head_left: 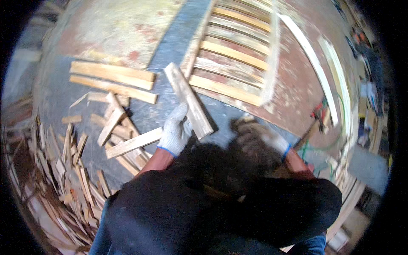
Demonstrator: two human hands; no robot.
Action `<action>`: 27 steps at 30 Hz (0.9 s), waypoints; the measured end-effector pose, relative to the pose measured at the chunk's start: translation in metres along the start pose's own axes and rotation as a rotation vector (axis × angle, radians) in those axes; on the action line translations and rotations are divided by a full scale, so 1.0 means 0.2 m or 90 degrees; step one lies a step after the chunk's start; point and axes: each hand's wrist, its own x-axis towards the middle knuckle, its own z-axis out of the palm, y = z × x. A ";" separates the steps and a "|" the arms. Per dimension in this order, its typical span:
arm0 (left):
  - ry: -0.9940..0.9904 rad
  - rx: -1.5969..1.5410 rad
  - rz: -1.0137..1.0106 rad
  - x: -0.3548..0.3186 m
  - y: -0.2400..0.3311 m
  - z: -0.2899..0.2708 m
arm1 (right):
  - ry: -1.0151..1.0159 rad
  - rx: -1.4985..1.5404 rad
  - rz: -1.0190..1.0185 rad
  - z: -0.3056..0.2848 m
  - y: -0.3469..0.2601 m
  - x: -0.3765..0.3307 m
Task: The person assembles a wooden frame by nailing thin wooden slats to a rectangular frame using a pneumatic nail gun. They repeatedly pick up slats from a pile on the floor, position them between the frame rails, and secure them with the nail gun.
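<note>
L hand (175, 131), white knit glove w/ blue cuff, grip clamped on lower part of a short wood slat (188, 100); slat centre frame, tilted, top end pointing up-left, lower end toward centre-right. R hand (255, 138), darker soiled glove, blurred, just right of slat's lower end; grip state: can't tell, looks empty but motion smear hides fingers.

Doing this well, as judged: keep L grip firm low on slat, wrist steady, slat clear of own knees; bring R hand under far end before shifting it, so no twist or drop; watch for splinters/nails, none visible tho.

Outward: loose slats (127, 144) just left of L hand, crossed in a small heap on grey floor (63, 97). Two longer boards (112, 74) upper left, lying near-parallel. Slatted pallet panel (231, 55) upper centre-right, flat, pale rails over reddish ground. Big pile of thin scrap strips (55, 170) lower left. Long white curved-looking strips (316, 63) upper right (fisheye bend). Red-handled tool (318, 112) + green cord (327, 146) mid right, well apart from slat. Dark trousers/knees lower centre.

Packages/labels/signs: none clear. Small coloured items far right edge, too blurred to tell.
</note>
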 end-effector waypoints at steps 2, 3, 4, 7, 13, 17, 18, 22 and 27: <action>-0.146 0.041 -0.046 0.05 -0.20 0.17 | -0.018 0.055 -0.025 0.03 0.00 -0.04; -0.156 0.034 -0.061 0.04 -0.29 0.25 | -0.021 0.069 -0.057 0.04 0.03 -0.06; -0.165 0.028 -0.075 0.04 -0.35 0.32 | -0.028 0.078 -0.092 0.02 0.07 -0.05; -0.154 0.099 -0.112 0.05 -0.41 0.34 | 0.017 0.106 -0.152 -0.09 0.18 0.03; -0.269 0.681 -0.110 0.08 -0.36 0.35 | 0.209 -0.020 -0.273 -0.20 0.24 0.13; -0.389 1.162 0.356 -0.04 -0.19 0.64 | 0.362 -0.297 -0.306 -0.26 0.20 0.16; -0.415 1.240 0.517 -0.05 -0.17 0.70 | 0.386 -0.334 -0.363 -0.27 0.21 0.19; -0.612 1.280 0.616 0.23 -0.22 0.80 | 0.468 -0.397 -0.508 -0.27 0.20 0.15; -0.609 1.413 0.301 0.37 -0.27 0.79 | 0.447 -0.369 -0.486 -0.28 0.17 0.11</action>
